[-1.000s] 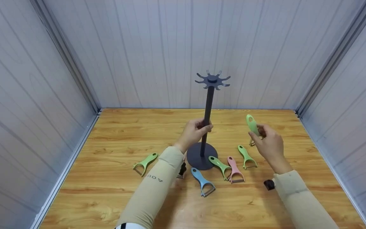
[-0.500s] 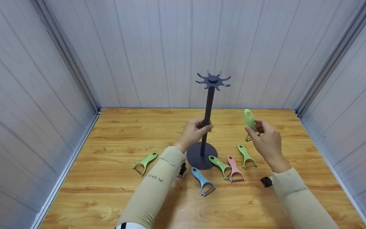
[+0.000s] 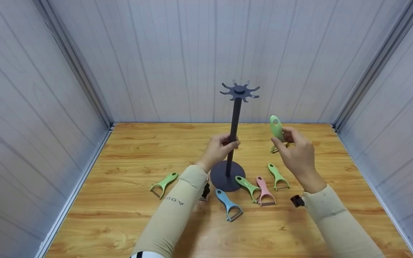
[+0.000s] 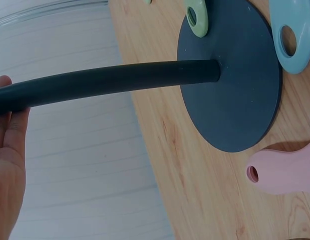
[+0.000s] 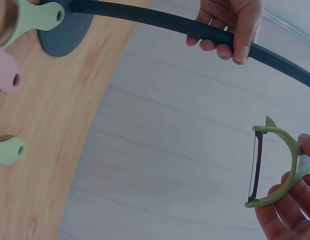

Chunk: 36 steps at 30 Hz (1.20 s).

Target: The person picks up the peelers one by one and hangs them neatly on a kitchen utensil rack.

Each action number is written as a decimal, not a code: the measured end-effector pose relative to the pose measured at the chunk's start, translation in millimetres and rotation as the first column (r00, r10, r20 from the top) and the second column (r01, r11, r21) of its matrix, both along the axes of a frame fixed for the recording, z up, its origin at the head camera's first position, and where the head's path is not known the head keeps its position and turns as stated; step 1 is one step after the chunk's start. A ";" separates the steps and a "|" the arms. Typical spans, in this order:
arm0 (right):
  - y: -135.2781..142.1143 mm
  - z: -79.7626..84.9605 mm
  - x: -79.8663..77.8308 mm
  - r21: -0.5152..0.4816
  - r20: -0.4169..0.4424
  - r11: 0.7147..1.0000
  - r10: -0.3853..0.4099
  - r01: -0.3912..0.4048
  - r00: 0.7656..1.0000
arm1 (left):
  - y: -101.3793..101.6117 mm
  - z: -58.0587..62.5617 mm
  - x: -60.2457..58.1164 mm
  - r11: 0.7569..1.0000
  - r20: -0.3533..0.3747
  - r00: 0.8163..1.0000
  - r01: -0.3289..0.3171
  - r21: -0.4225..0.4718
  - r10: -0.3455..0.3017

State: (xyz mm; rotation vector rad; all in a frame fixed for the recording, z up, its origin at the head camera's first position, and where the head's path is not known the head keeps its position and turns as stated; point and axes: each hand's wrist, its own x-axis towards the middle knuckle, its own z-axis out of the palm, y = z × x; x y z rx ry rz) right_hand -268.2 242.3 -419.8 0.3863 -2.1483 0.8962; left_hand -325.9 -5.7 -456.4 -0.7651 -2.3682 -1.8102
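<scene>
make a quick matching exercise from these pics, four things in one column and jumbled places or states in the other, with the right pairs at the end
Column one
1. left hand
2. right hand
3. blue peeler
4. hook head

Column two
a. at the top of the dark pole
b. holding a green peeler with its handle end up
c. lying with its handle end by the edge of the round base
d. wrapped around the pole, below the hooks

Right pairs
1-d, 2-b, 3-c, 4-a
</scene>
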 end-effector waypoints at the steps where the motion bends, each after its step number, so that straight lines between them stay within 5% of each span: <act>1: -1.5 1.9 0.4 0.000 -0.007 1.000 0.008 -0.008 1.000 | 0.3 -2.3 -1.6 1.000 -0.001 1.000 -0.001 -0.005 0.001; 8: -8.5 13.4 0.9 0.006 -0.060 0.999 0.042 -0.041 0.997 | -0.6 3.1 1.8 1.000 0.000 1.000 0.006 0.004 -0.006; 16: -16.0 23.8 3.6 -0.027 -0.095 0.996 0.081 -0.083 0.992 | -9.5 14.3 2.3 0.995 -0.005 0.995 0.099 0.004 -0.099; 24: -28.0 34.9 7.0 -0.058 -0.124 0.991 0.109 -0.117 0.986 | -11.5 15.9 3.4 0.995 0.020 0.995 0.098 -0.017 -0.098; 28: -34.0 40.3 8.1 -0.040 -0.137 0.993 0.107 -0.113 0.985 | -10.4 12.6 1.9 0.995 0.025 0.995 0.096 -0.011 -0.095; 36: -44.8 50.1 11.5 -0.060 -0.190 0.987 0.133 -0.146 0.973 | -2.7 -17.0 -17.1 0.999 0.055 0.998 0.040 0.017 -0.041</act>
